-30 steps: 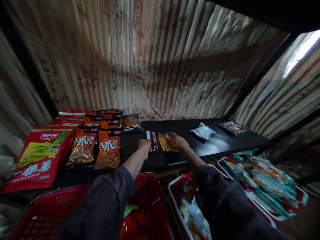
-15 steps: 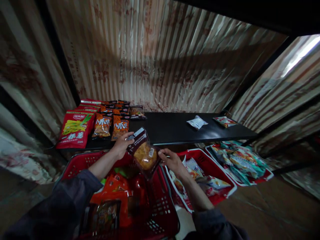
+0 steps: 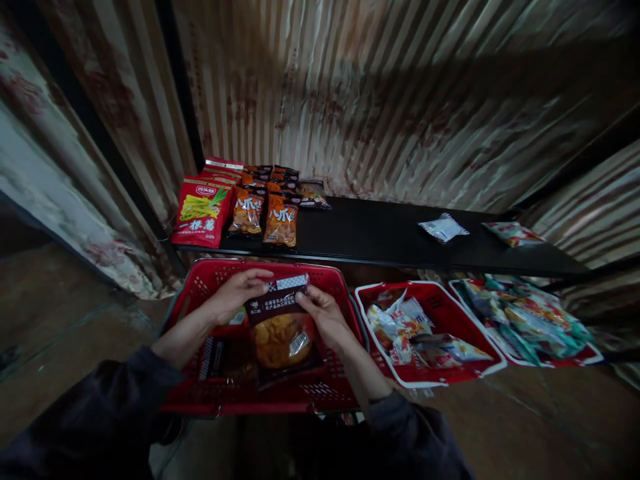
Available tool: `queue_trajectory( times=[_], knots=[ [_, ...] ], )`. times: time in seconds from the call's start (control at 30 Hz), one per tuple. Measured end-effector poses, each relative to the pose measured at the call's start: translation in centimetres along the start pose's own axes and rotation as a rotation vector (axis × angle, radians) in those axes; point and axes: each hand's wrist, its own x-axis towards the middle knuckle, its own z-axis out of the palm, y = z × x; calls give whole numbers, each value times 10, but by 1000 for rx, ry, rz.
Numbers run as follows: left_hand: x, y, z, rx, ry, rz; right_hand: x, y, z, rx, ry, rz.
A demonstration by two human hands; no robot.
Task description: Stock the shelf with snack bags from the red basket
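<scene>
A clear and dark-brown snack packet (image 3: pixel 280 340), with a round golden food inside and a white label, hangs upright over the red shopping basket (image 3: pixel 270 408). My right hand (image 3: pixel 324 313) pinches its top right corner between thumb and fingers. At the top left corner my left hand (image 3: pixel 240 295) has its thumb and fingertips on the packet's edge. More packets lie in the basket below, partly hidden by the held one; a dark one (image 3: pixel 213 357) shows at the left.
Behind the basket runs a black shelf (image 3: pixel 350 230) with red pouches (image 3: pixel 205 213), orange snack bags (image 3: pixel 281 220), a silvery packet (image 3: pixel 444 228) and a colourful packet (image 3: pixel 513 233). Two more red baskets with packets stand at right, a nearer one (image 3: pixel 453 293) and a farther one (image 3: pixel 595 353).
The view has shifted left and down. The packet has swung from a slant to upright and come down over the basket. My right hand has moved from its side to its top corner.
</scene>
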Motion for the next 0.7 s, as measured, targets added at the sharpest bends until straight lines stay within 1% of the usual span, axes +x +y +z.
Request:
queue_trajectory(
  times=[0.07, 0.13, 0.2, 0.27, 0.4, 0.53, 0.6, 0.7],
  knots=[
    [1, -4, -6, -114, 34, 0, 4, 4, -4, 91, 77, 43],
    [2, -8, -8, -176, 58, 6, 5, 8, -10, 182, 178, 82],
    [3, -14, -7, -182, 86, -1, 5, 11, -15, 241, 249, 111],
    [5, -20, -3, -160, 120, -14, 4, 12, -18, 266, 280, 136],
    [7, -32, 1, -126, 225, -12, 0, 12, -14, 273, 282, 150],
    [8, -38, -3, -110, 382, -9, -3, 14, -6, 259, 189, 160],
    [8, -38, -6, -115, 406, -7, -5, 17, -5, 245, 177, 169],
    [8, -37, -10, -146, 384, 7, -6, 23, -6, 248, 204, 162]
  ],
)
